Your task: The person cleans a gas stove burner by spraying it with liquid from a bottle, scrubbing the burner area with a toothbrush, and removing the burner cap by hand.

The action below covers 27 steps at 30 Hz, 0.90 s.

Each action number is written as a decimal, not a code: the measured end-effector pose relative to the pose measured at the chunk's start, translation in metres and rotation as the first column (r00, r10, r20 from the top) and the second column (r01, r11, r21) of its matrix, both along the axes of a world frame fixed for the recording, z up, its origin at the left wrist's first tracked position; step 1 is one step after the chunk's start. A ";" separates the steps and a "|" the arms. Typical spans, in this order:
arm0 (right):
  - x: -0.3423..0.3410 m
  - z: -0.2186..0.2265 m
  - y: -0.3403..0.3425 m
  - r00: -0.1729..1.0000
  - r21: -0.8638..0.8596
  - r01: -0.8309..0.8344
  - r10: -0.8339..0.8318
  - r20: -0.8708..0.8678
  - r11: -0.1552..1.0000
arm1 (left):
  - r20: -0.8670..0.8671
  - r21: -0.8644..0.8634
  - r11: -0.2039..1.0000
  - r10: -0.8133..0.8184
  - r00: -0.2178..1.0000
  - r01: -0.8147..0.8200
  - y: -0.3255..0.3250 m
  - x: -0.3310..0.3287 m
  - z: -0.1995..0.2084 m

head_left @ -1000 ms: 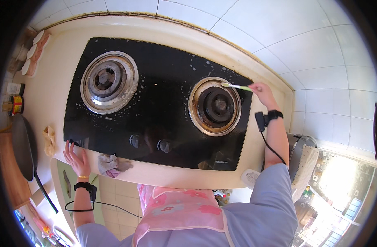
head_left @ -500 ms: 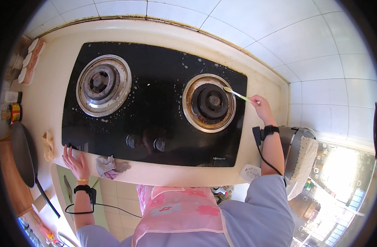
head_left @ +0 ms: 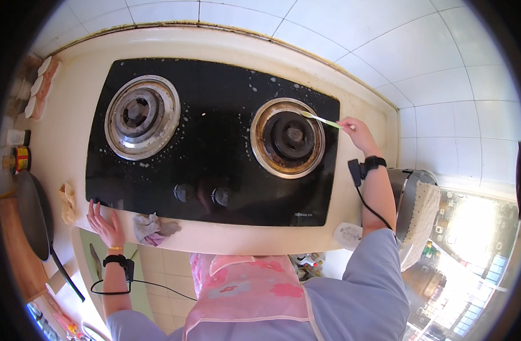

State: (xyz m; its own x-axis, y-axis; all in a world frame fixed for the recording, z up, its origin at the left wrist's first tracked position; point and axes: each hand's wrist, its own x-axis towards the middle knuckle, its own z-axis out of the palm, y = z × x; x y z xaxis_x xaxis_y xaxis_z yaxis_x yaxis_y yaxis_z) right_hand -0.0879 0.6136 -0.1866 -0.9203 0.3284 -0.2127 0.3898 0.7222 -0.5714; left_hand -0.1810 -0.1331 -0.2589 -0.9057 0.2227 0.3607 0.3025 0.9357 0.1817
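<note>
I observe the right hand (head_left: 354,132) stretched forward, fingers clamped on a slim white-and-green brush (head_left: 324,120), its head over the upper-right rim of a stained round metal burner tray (head_left: 263,148). A raised black burner (head_left: 294,135) fills the tray's middle. The left hand (head_left: 106,227), fingers slightly apart, rests at the black glass cooktop's (head_left: 215,148) near left corner, beside a crumpled grey-purple cloth (head_left: 152,228).

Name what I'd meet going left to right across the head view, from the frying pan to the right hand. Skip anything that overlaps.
Frying pan → left hand → grey cloth → right control knob → right burner → right hand.
</note>
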 end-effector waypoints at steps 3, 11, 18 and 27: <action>-0.043 0.000 -0.036 0.991 0.013 -0.136 0.136 -0.014 0.991 | -0.005 -0.005 1.000 -0.009 1.000 0.009 0.002 -0.004 -0.003; -0.003 0.007 0.011 0.989 -0.012 0.004 -0.002 0.149 1.000 | 0.007 -0.019 1.000 0.007 1.000 -0.007 -0.002 0.000 -0.003; -0.078 0.015 -0.061 0.968 0.060 -0.247 0.243 0.064 0.967 | 0.013 0.001 1.000 -0.011 1.000 0.011 -0.001 -0.002 -0.004; -0.058 0.017 -0.011 0.974 0.047 -0.215 0.210 0.080 0.976 | 0.009 0.004 1.000 -0.025 1.000 0.025 0.000 0.000 -0.002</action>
